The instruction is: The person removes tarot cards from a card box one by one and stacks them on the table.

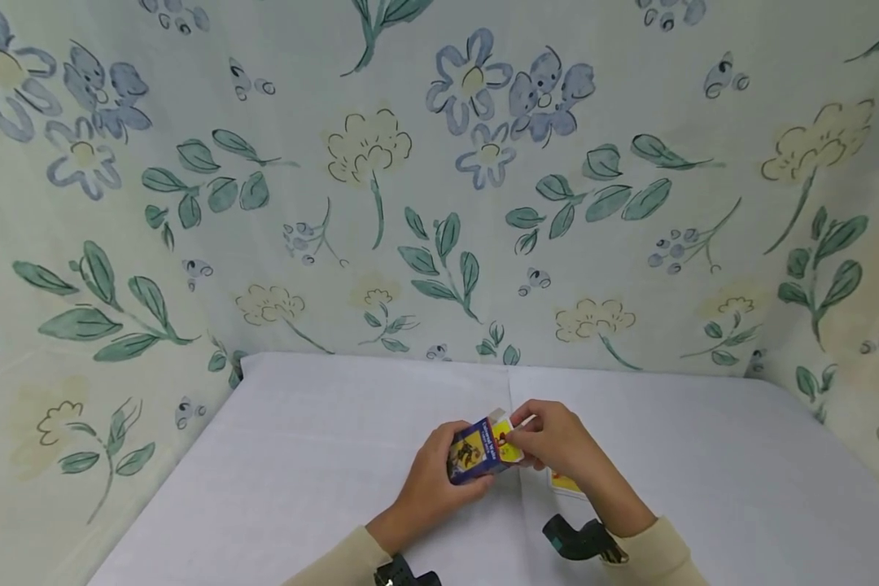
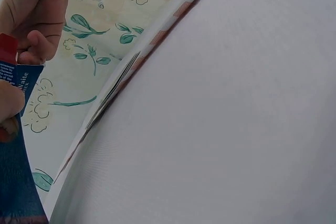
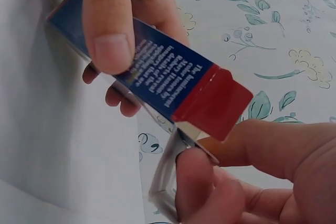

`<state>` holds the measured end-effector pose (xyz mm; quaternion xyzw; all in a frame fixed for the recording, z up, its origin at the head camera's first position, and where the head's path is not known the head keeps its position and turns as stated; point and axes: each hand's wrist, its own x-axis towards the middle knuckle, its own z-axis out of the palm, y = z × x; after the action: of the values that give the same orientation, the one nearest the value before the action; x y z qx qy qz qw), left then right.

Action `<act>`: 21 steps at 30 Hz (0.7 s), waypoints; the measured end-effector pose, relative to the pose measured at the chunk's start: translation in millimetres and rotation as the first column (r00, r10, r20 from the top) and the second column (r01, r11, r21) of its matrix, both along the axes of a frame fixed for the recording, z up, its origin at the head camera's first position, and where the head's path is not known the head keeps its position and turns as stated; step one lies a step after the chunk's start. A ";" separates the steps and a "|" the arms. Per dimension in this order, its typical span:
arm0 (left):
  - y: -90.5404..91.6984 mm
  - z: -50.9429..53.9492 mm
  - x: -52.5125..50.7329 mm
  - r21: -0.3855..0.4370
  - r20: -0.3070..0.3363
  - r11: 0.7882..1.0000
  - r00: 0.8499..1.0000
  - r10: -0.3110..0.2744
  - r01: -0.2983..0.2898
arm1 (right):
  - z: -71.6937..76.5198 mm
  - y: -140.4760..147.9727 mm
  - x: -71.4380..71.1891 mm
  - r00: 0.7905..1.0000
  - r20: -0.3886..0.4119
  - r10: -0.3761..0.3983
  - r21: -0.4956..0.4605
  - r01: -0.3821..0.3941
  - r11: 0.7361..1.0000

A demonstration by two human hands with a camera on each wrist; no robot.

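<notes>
A small blue tarot card box (image 1: 476, 450) is held tilted above the table, and "Waite" can be read on it. My left hand (image 1: 434, 472) grips its body, thumb on one side and fingers round the other. At the box's opened end my right hand (image 1: 557, 439) pinches a yellow lid flap (image 1: 507, 439) between thumb and fingers. A red side flap (image 3: 215, 103) stands out from that end in the right wrist view. Under my right wrist lies a yellow card-like piece (image 1: 567, 483) with a white edge, partly hidden. The box's contents are not visible.
A white cloth (image 1: 300, 456) covers the table, with a crease running through its middle. Behind and at the sides hangs a floral curtain (image 1: 381, 195). Dark wrist cameras (image 1: 582, 539) are strapped to both wrists.
</notes>
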<state>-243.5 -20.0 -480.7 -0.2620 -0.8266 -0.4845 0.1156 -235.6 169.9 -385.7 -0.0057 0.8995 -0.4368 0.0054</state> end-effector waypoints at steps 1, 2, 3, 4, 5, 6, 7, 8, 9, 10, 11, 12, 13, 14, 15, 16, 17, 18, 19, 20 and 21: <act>-0.3 0.1 0.2 -0.001 0.004 1.000 1.000 0.000 0.000 | -0.1 0.2 -0.4 1.000 0.005 -0.003 -0.006 0.003 1.000; -0.5 0.2 0.3 -0.003 0.009 1.000 1.000 0.001 -0.001 | -0.2 0.5 -0.8 1.000 0.010 -0.006 -0.010 0.006 1.000; -0.7 0.3 0.5 -0.004 0.014 1.000 1.000 0.001 -0.001 | -0.3 0.9 -1.2 1.000 0.016 -0.008 -0.015 0.008 1.000; -0.8 0.5 0.5 -0.006 0.018 1.000 1.000 0.001 -0.001 | -0.1 1.4 -1.3 1.000 0.018 -0.010 -0.014 0.010 1.000; -0.8 0.8 0.5 -0.005 0.021 1.000 1.000 -0.002 0.002 | 0.3 1.9 -1.5 1.000 0.020 -0.011 -0.016 0.012 1.000; -0.8 1.3 0.3 -0.003 0.020 1.000 1.000 -0.005 0.005 | 0.7 2.6 -1.8 1.000 0.024 -0.015 -0.018 0.016 1.000; -0.7 1.7 0.0 -0.001 0.018 1.000 1.000 -0.007 0.007 | 1.1 3.3 -2.1 0.999 0.026 -0.019 -0.020 0.019 1.000; -0.6 2.2 -0.2 -0.001 0.017 1.000 1.000 -0.008 0.008 | 1.8 4.0 -2.4 0.999 0.028 -0.021 -0.020 0.021 1.000; -0.5 2.7 -0.4 0.000 0.014 1.000 1.000 -0.009 0.009 | 2.5 4.7 -2.5 0.999 0.031 -0.021 -0.021 0.022 1.000; -0.4 3.1 -0.5 0.000 0.012 1.000 1.000 -0.009 0.009 | 3.3 5.3 -2.7 0.999 0.034 -0.023 -0.023 0.024 0.999; -0.4 3.5 -0.5 0.002 0.010 1.000 1.000 -0.010 0.010 | 3.9 5.9 -2.8 0.999 0.038 -0.024 -0.026 0.025 0.999; -0.3 3.8 -0.5 0.000 0.007 1.000 1.000 -0.008 0.008 | 4.4 6.5 -2.9 0.999 0.042 -0.024 -0.026 0.025 0.999; -0.3 3.9 -0.3 -0.002 0.007 1.000 1.000 -0.007 0.007 | 4.9 7.0 -2.8 0.999 0.044 -0.022 -0.027 0.023 0.999; -0.3 3.9 -0.1 -0.003 0.007 1.000 1.000 -0.006 0.006 | 5.4 7.6 -2.5 0.999 0.047 -0.021 -0.027 0.022 0.999; -0.3 3.9 0.2 -0.004 0.007 1.000 1.000 -0.004 0.004 | 5.8 8.4 -2.3 0.999 0.048 -0.020 -0.027 0.021 0.999; -0.3 3.7 0.2 -0.005 0.005 1.000 1.000 -0.004 0.004 | 6.2 9.0 -2.0 0.999 0.047 -0.020 -0.025 0.022 0.999; -0.3 3.6 0.5 -0.006 0.005 1.000 1.000 -0.003 0.003 | 6.5 9.8 -1.7 0.999 0.046 -0.021 -0.024 0.022 0.999; -0.2 3.5 0.7 -0.008 0.006 1.000 1.000 -0.002 0.002 | 6.9 10.6 -1.4 0.999 0.046 -0.023 -0.023 0.024 0.999; -0.2 3.3 0.9 -0.010 0.007 1.000 1.000 -0.001 0.001 | 7.3 11.5 -1.2 0.999 0.045 -0.024 -0.022 0.025 0.999; -0.1 3.1 0.9 -0.009 0.006 1.000 1.000 0.000 0.000 | 7.7 12.3 -1.0 0.999 0.043 -0.026 -0.019 0.026 0.999; 0.0 3.0 0.7 -0.008 0.005 1.000 1.000 -0.001 0.001 | 8.2 13.2 -0.9 0.999 0.041 -0.027 -0.017 0.028 0.999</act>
<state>-242.8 -20.0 -477.8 -0.2615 -0.8287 -0.4818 0.1125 -236.5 183.1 -377.4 0.0156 0.8954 -0.4446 0.0175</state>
